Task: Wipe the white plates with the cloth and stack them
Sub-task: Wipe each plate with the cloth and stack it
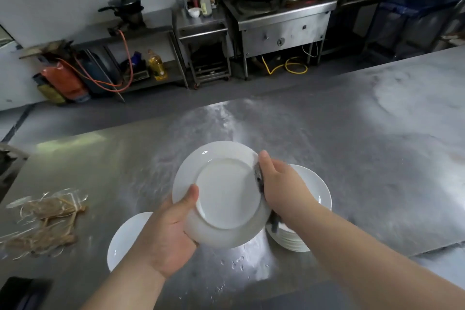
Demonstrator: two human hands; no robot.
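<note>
My left hand (173, 229) grips a white plate (224, 191) by its lower left rim and holds it tilted above the steel table, underside toward me. At the plate's right rim my right hand (279, 184) holds a dark cloth (259, 176) against the edge. Most of the cloth is hidden under that hand. A stack of white plates (314, 194) stands on the table behind my right wrist. One more white plate (125, 236) lies flat at the lower left, partly covered by my left forearm.
The steel table (352, 158) is wet and streaked. Crumpled clear wrap with brown straw (42, 224) lies at the left. A dark object (22, 292) sits at the near left corner. Beyond the table's far edge stand a stove, shelves and a gas cylinder.
</note>
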